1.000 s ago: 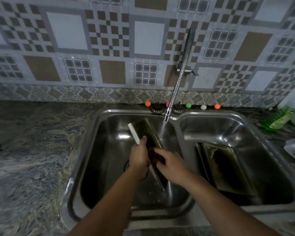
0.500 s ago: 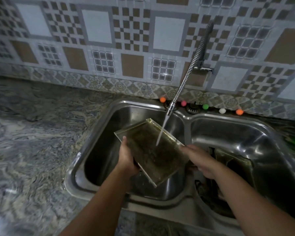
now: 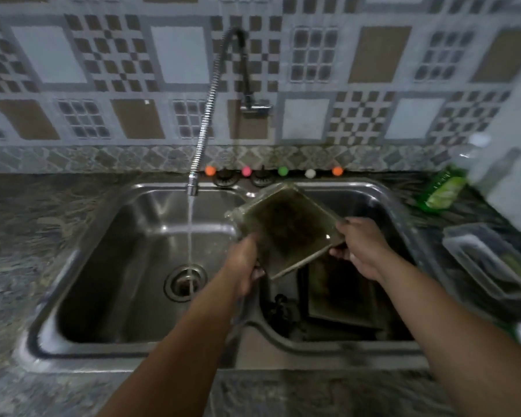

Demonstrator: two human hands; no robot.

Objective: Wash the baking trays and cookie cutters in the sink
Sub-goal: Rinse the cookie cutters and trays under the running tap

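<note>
Both grips, left hand (image 3: 243, 267) and right hand (image 3: 362, 251), hold one baking tray (image 3: 286, 228); another tray (image 3: 342, 294) below.

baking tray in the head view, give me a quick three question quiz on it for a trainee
1. True or false: the water stream is hitting the held baking tray.
2. Which basin of the sink holds the second baking tray? A) left basin B) right basin C) neither
3. Fill in: the left hand and the right hand grip the held tray by its opposite ____.

Key
1. False: the stream falls left of the tray into the drain.
2. B
3. edges
</note>
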